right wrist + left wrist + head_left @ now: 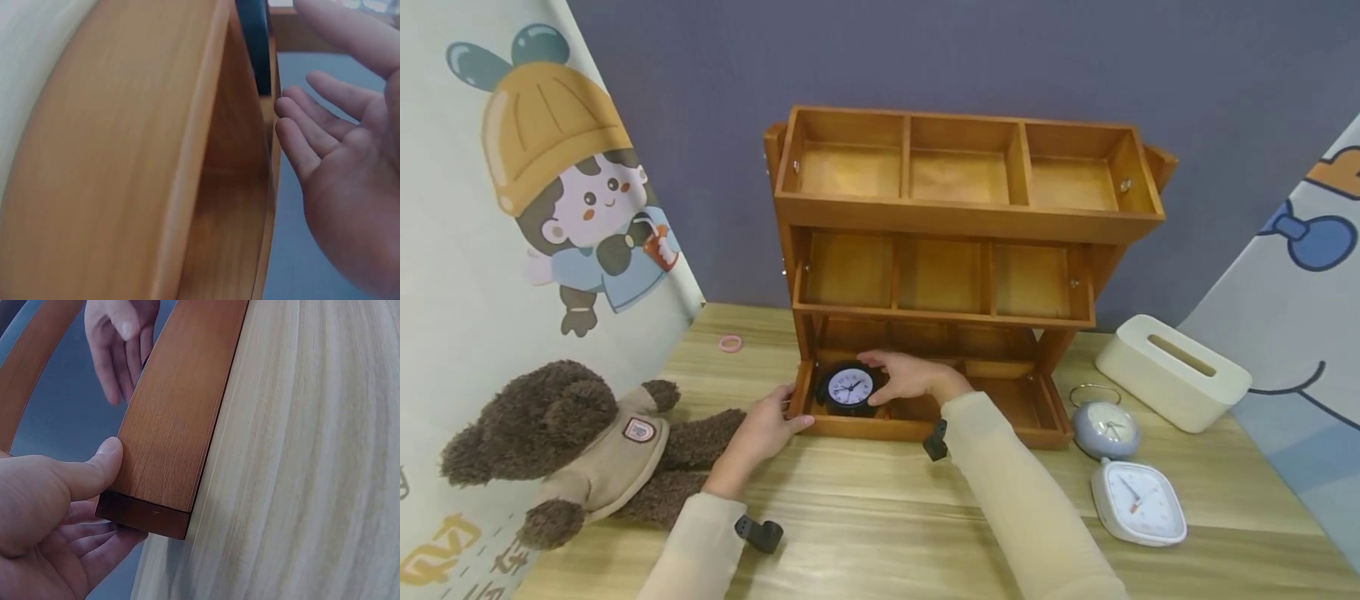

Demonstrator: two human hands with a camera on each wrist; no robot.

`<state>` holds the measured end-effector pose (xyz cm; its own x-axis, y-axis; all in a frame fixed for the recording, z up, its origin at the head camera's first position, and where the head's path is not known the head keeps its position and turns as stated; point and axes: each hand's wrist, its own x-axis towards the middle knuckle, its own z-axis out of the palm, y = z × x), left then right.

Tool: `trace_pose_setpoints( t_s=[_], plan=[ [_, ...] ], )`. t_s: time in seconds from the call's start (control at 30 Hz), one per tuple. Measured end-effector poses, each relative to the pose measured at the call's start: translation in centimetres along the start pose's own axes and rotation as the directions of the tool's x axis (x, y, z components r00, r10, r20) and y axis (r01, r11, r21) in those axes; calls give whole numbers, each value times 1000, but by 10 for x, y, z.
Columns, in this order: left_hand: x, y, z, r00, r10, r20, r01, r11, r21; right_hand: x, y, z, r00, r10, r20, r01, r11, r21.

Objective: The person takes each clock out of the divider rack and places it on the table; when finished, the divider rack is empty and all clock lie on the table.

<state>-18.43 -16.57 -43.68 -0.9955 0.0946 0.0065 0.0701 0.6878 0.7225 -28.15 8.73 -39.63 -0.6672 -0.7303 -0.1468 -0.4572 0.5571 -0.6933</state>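
Observation:
A black alarm clock (850,387) with a white dial stands in the left compartment of the bottom tier of a brown wooden shelf (925,429). My right hand (913,377) hovers just right of the clock, thumb and fingers spread apart. In the right wrist view the palm and straight fingers of that right hand (350,131) show, with nothing in them. My left hand (763,429) grips the front left corner of the bottom tier. Seen from the left wrist, the thumb of this left hand (62,512) presses the corner of the board (175,412), with the other fingers curled around its end.
Right of the shelf stand a round grey-blue clock (1107,429), a white square clock (1138,502) and a cream tissue box (1172,375). A brown teddy bear (640,467) lies left on the wood-grain table (850,517). Behind it is a pink ring (730,343).

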Motion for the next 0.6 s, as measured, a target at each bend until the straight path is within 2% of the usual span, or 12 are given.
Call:
trace_pose_setpoints(
  t_s=[0.2,0.4,0.6],
  plan=[
    [-1,1,2,1000,1,-7,-1,1000,1,19,-8,9,999,32,30,-26,985,-171],
    [0,1,1,1000,-6,-4,6,1000,-4,27,-8,15,991,120,59,-108,978,-181],
    [-1,2,1,1000,-7,-1,7,1000,-2,28,-5,19,992,125,18,-119,973,-198]
  ],
)
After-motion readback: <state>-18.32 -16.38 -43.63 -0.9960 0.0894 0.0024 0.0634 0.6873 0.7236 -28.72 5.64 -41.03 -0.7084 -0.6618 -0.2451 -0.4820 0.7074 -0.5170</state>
